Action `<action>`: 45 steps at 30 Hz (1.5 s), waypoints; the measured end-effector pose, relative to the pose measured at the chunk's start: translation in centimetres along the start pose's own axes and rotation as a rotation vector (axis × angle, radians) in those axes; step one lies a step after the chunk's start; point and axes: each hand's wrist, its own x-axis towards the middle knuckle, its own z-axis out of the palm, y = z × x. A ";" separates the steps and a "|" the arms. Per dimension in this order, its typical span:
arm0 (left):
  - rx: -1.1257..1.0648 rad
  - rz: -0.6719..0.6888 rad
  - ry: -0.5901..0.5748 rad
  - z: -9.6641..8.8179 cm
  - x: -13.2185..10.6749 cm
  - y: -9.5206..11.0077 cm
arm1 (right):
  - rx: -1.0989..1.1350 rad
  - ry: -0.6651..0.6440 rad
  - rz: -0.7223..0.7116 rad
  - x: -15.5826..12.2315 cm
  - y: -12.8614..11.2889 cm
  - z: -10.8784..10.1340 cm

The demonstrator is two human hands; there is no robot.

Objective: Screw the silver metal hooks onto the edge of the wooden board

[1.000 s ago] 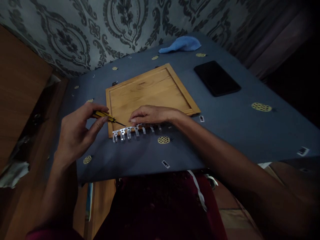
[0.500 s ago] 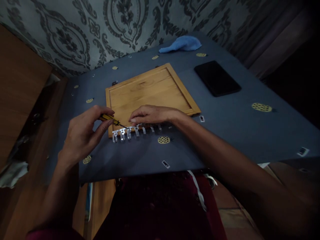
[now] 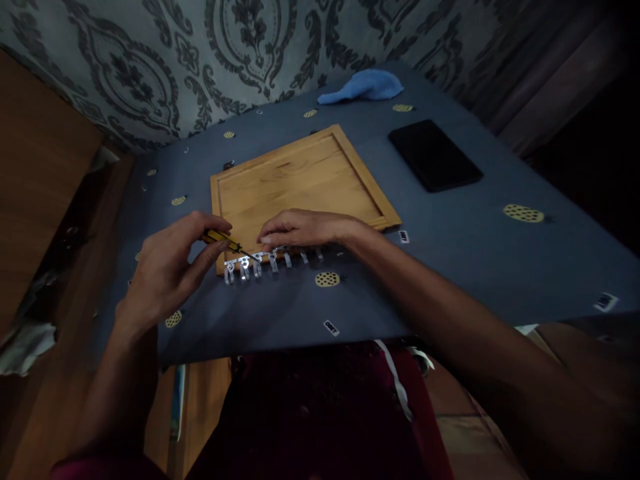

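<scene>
A square wooden panel lies on the blue-grey table cover. Along its near edge runs a metal rail of several hooks. My left hand pinches a small yellow-and-black screwdriver, whose tip points at the rail's left part. My right hand lies fingers down on the rail and the panel's near edge, pressing them in place.
A black phone lies at the right of the panel. A blue cloth sits at the table's far edge by the patterned wall. Wooden furniture stands at the left. The table's near edge is just before my lap.
My left hand with the screwdriver has moved a little to the right, bringing the tip closer to the hook rail. The right hand has stayed put.
</scene>
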 end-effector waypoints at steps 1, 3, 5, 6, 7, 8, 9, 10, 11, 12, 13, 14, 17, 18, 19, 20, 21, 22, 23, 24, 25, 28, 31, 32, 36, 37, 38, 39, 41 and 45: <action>-0.005 0.007 -0.005 0.0 0.0 0.0 | 0.005 -0.004 0.003 0.0 0.0 0.0; -0.014 0.019 -0.019 0.0 0.2 0.0 | 0.012 -0.011 0.009 0.0 -0.1 0.0; -0.018 0.029 -0.029 0.0 0.2 0.0 | 0.012 -0.010 0.016 0.0 -0.2 -0.1; -0.017 0.031 -0.031 0.0 0.3 0.0 | 0.013 -0.007 0.019 0.0 -0.2 -0.1; -0.014 0.031 -0.033 0.0 0.3 0.0 | 0.015 -0.005 0.022 0.0 -0.2 -0.1; -0.010 0.031 -0.032 0.0 0.3 0.0 | 0.018 -0.006 0.024 0.0 -0.2 0.0; -0.006 0.031 -0.030 0.0 0.3 0.1 | 0.020 -0.005 0.024 0.0 -0.2 0.0; -0.002 0.031 -0.027 0.0 0.3 0.1 | 0.023 -0.006 0.021 0.0 -0.2 0.0; 0.004 0.030 -0.022 0.1 0.3 0.2 | 0.025 -0.008 0.018 0.0 -0.1 0.0; 0.011 0.031 -0.016 0.1 0.3 0.2 | 0.024 -0.013 0.016 0.0 -0.1 0.0; 0.018 0.031 -0.012 0.2 0.3 0.3 | 0.021 -0.014 0.015 0.0 -0.1 0.0; 0.026 0.028 -0.007 0.3 0.3 0.4 | 0.019 -0.017 0.017 0.0 -0.2 0.0; 0.051 0.024 0.004 0.4 0.4 0.5 | 0.021 -0.015 0.032 -0.1 -0.2 -0.1; 0.059 0.025 0.010 0.4 0.4 0.5 | 0.024 -0.011 0.036 -0.1 -0.2 -0.1; 0.066 0.027 0.015 0.4 0.4 0.5 | 0.027 -0.011 0.036 -0.1 -0.3 0.0; 0.073 0.029 0.018 0.4 0.4 0.5 | 0.028 -0.014 0.034 -0.1 -0.3 0.0; 0.079 0.031 0.021 0.3 0.4 0.6 | 0.027 -0.015 0.029 -0.1 -0.3 0.0; 0.086 0.031 0.024 0.3 0.4 0.6 | 0.024 -0.016 0.021 -0.1 -0.3 0.0; 0.094 0.031 0.027 0.4 0.4 0.6 | 0.018 -0.012 0.011 0.0 -0.2 0.0; 0.100 0.030 0.029 0.4 0.4 0.6 | 0.013 -0.008 0.002 0.0 -0.2 0.0; 0.104 0.028 0.032 0.5 0.3 0.7 | 0.010 -0.004 -0.004 0.0 -0.2 0.0; 0.095 0.013 0.032 0.5 0.2 0.7 | 0.012 -0.003 -0.002 0.0 -0.1 0.0; 0.042 -0.040 0.048 0.1 0.0 0.7 | 0.016 -0.003 0.015 0.0 -0.1 0.0; 0.017 -0.074 0.070 -0.1 0.0 0.7 | 0.021 -0.003 0.020 0.0 -0.1 0.0; -0.027 -0.206 0.171 -1.3 -0.2 0.8 | 0.057 0.006 0.037 -0.1 0.0 0.1; -0.015 -0.219 0.171 -1.5 -0.3 0.8 | 0.063 0.009 0.038 -0.1 0.1 0.1; 0.001 -0.221 0.160 -1.6 -0.3 0.8 | 0.064 0.009 0.034 -0.1 0.1 0.1; 0.016 -0.213 0.144 -1.6 -0.3 0.7 | 0.062 0.006 0.028 0.0 0.1 0.1; 0.038 -0.173 0.107 -1.5 -0.4 0.5 | 0.051 -0.004 0.017 0.0 0.2 0.1; 0.077 -0.094 0.086 -1.1 -0.5 0.0 | 0.041 -0.001 0.027 0.0 0.0 0.0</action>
